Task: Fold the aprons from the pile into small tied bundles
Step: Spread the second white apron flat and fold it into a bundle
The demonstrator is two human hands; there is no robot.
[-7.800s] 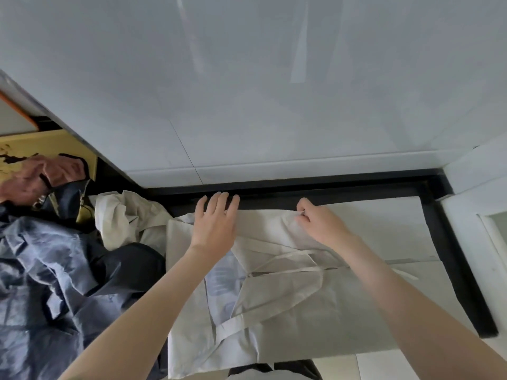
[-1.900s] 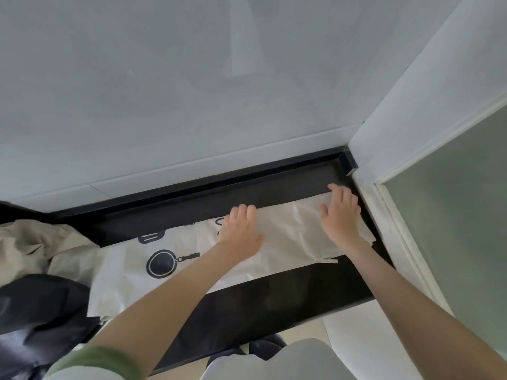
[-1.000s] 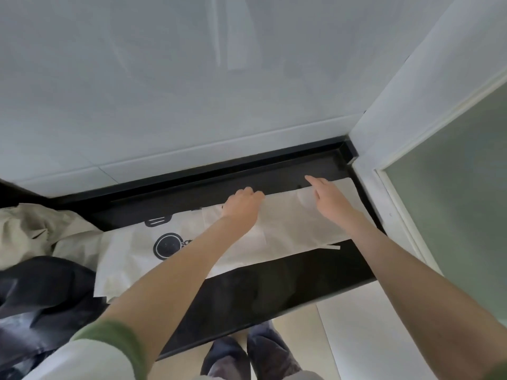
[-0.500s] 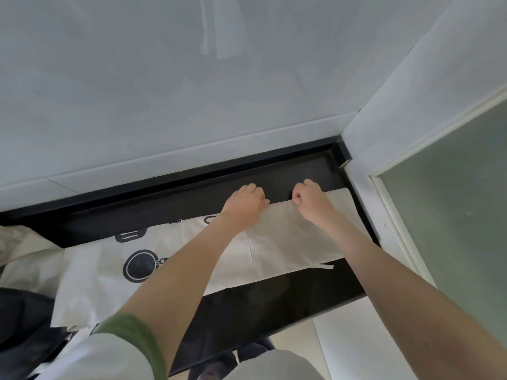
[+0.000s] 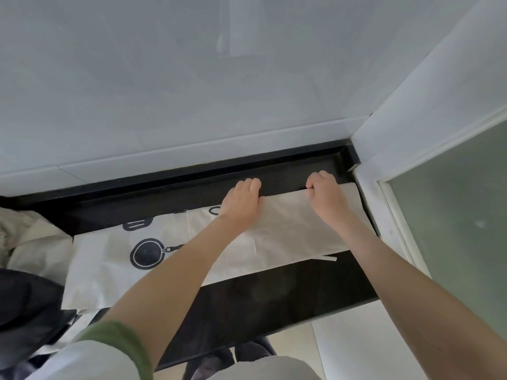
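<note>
A cream apron [image 5: 288, 231] with black kitchen-tool prints lies folded into a long strip across the black countertop [image 5: 274, 292]. My left hand [image 5: 241, 204] grips the strip's far edge near its middle, fingers curled over it. My right hand [image 5: 326, 197] pinches the same far edge close to the right end. A thin cream tie [image 5: 327, 257] pokes out from under the strip's near right edge. The pile of other aprons [image 5: 30, 242], beige and dark, sits at the left.
A white wall runs along the back of the counter, and a white frame with frosted glass [image 5: 452, 215] closes off the right end. A dark apron [image 5: 27, 305] lies at the near left. The counter's front edge is just below the strip.
Both hands have gone from lying flat on the right part of the strip to closing on its far edge. In the last half second they moved apart along that edge.
</note>
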